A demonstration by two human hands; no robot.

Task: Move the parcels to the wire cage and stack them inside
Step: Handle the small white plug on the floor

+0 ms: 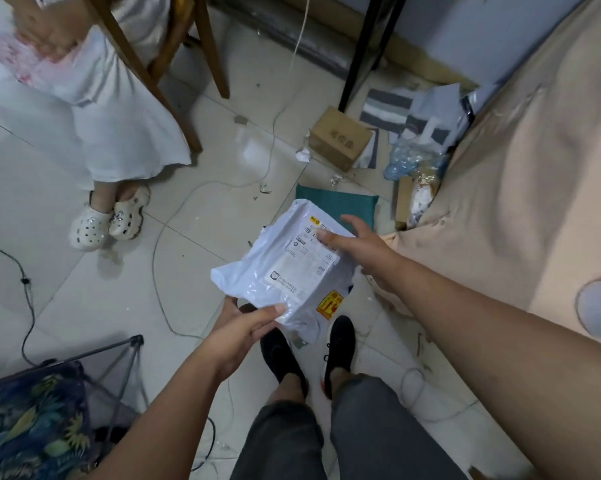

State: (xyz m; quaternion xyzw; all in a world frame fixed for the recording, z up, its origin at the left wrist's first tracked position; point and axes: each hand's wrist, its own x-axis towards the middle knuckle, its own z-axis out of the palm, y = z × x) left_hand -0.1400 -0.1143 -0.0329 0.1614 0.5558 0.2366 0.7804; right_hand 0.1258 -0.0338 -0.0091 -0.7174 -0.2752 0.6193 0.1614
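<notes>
Left grip (245, 329) pinches crinkly glossy white parcel (278, 271) corner | right grip (361, 251) spread open over label (306, 263)

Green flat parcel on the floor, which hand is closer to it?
Right. The right hand hovers just beside the green flat parcel; the left hand is farther back, gripping the white plastic parcel.

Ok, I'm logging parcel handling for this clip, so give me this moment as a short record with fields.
held parcel: white mailer bag, printed label up, held above the floor
left hand: grips its near corner, thumb on top
right hand: open, fingers straight at its far edge
on the floor beyond: teal parcel, cardboard box
stacked yet: no
</notes>
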